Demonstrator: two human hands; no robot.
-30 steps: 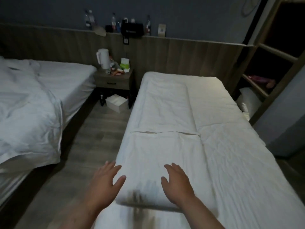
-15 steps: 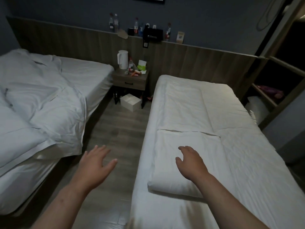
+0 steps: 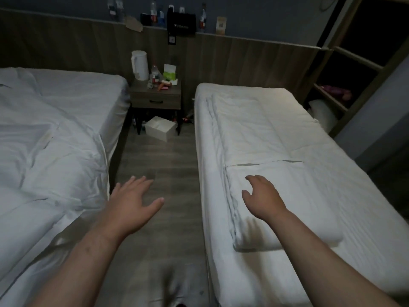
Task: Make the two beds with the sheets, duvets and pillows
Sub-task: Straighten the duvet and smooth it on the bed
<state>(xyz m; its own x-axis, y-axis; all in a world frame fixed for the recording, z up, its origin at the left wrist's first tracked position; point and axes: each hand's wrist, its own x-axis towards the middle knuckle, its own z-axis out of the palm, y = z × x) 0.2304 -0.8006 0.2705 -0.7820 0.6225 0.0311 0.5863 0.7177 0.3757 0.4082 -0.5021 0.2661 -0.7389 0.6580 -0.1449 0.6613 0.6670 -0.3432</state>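
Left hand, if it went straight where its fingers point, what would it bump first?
Likely the white box on the floor under the nightstand. The left hand hangs over the aisle floor, fingers aimed that way. Height is unclear, so it might meet the nightstand instead.

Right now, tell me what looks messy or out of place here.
The crumpled duvet on the left bed lies bunched and hangs over its side. The folded duvet on the right bed is not spread out. The nightstand is cluttered, and a white box sits askew on the floor beneath it.
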